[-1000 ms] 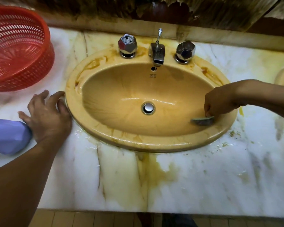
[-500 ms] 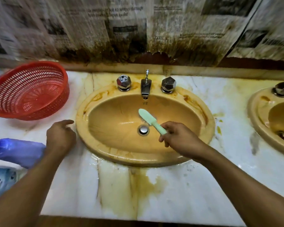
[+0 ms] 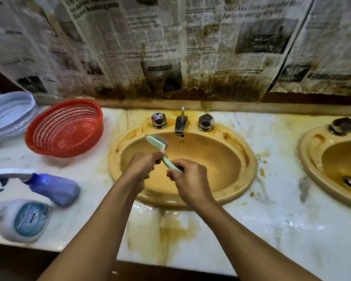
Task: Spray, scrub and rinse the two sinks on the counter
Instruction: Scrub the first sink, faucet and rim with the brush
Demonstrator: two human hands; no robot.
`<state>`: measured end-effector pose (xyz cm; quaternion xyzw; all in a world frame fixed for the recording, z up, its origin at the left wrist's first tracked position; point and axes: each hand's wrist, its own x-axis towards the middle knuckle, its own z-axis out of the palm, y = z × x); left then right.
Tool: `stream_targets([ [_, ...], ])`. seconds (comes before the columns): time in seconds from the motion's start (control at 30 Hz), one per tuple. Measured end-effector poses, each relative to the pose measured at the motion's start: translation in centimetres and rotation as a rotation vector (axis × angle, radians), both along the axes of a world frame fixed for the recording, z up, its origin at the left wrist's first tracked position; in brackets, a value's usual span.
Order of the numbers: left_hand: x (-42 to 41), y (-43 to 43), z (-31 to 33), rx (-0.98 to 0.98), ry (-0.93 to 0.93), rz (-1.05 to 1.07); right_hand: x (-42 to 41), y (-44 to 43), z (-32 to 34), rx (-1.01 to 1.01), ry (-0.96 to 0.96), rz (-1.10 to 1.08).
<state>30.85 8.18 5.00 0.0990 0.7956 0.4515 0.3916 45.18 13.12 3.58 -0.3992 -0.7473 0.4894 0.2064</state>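
- Brush (image 3: 156, 143) over near sink (image 3: 249, 159): R hand (image 3: 187, 178) grips handle end, L hand (image 3: 144, 164) pinches neck.
- Drain hidden behind my hands.
- 2nd sink (image 3: 308, 159) cut off at R edge; bottles (image 3: 55, 188) on tabletop (image 3: 272, 220) blurred.

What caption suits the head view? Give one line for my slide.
Left hand and right hand grip a mint-green plastic scrub brush above the stained yellow oval ceramic sink.
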Motion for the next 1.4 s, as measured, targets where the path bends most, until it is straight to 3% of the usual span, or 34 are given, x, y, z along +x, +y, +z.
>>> stream_targets([
  [0.13,-0.1,0.6,-1.0,-0.033,-0.109,-0.014,2.1,1.4,-0.7,0.090,-0.133,0.112],
  [0.23,-0.8,0.7,-3.2,-0.053,-0.047,-0.014,6.2,4.8,-1.8,0.186,-0.184,0.045],
  [0.3,-1.7,0.6,-4.7,-0.133,0.152,-0.116,9.8,8.3,-3.2,0.258,-0.241,-0.088],
  [0.43,-4.3,0.7,-7.3,-0.553,0.706,-0.624,16.4,14.3,-7.0,0.316,-0.479,-0.297],
  [0.57,-6.0,1.6,-8.3,-0.777,0.885,-0.907,20.3,15.2,-11.2,0.252,-0.702,-0.292],
  [0.77,-7.8,1.2,-9.1,-0.945,1.085,-1.034,21.2,13.8,-14.1,0.440,-0.808,-0.290],
  [0.87,-8.2,2.0,-9.9,-0.921,1.052,-0.991,21.1,14.1,-14.2,0.472,-0.826,-0.294],
  [0.93,-7.8,3.1,-10.9,-0.840,0.886,-0.919,21.1,14.4,-14.4,0.488,-0.823,-0.299],
  [1.0,-6.6,4.0,-12.2,-0.730,0.679,-1.031,21.1,14.5,-14.5,0.493,-0.823,-0.300],
  [1.07,-5.9,4.1,-13.1,-0.680,0.597,-1.189,21.1,14.4,-14.6,0.499,-0.825,-0.301],
  [1.23,-10.9,5.0,-12.8,-0.866,1.077,-1.110,21.1,14.5,-14.8,0.521,-0.836,-0.306],
  [1.3,-10.8,5.7,-13.4,-0.811,1.045,-1.085,21.1,14.6,-14.8,0.525,-0.835,-0.314],
  [1.4,-8.6,6.0,-14.9,-0.727,0.793,-1.198,21.1,14.6,-14.9,0.536,-0.824,-0.322],
])
